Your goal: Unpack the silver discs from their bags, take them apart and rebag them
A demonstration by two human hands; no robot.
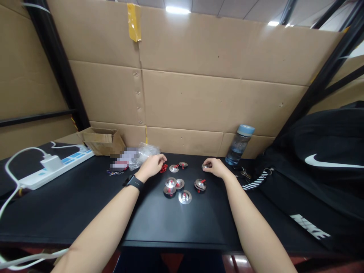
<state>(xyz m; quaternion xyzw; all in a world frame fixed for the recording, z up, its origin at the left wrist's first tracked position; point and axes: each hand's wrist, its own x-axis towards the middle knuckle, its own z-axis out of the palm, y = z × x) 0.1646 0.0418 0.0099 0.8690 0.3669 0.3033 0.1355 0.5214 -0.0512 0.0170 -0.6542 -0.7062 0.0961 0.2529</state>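
Note:
My right hand (pixel 216 167) pinches the edge of a small metal finger cymbal (pixel 205 166) at the right side of the group. At the left, my left hand (pixel 153 166), wearing a black watch, has its fingers loosely bent and apart. Right beside those fingers lies a bunch of red cords (pixel 163 168). Two finger cymbals with red loops, one nearer (pixel 174 168) and one farther (pixel 183 164), rest between my hands. Closer to me are a cluster of overlapping cymbals (pixel 171 182), a single cymbal (pixel 185 197) and a stacked pair (pixel 200 184).
On the black table (pixel 170 227), a cardboard box (pixel 104 142), clear plastic bag (pixel 145 151) and white power strip (pixel 61 167) stand left. A water bottle (pixel 239 146), keys (pixel 245 173) and a black backpack (pixel 309 178) are right. Behind rises a cardboard wall (pixel 182 102).

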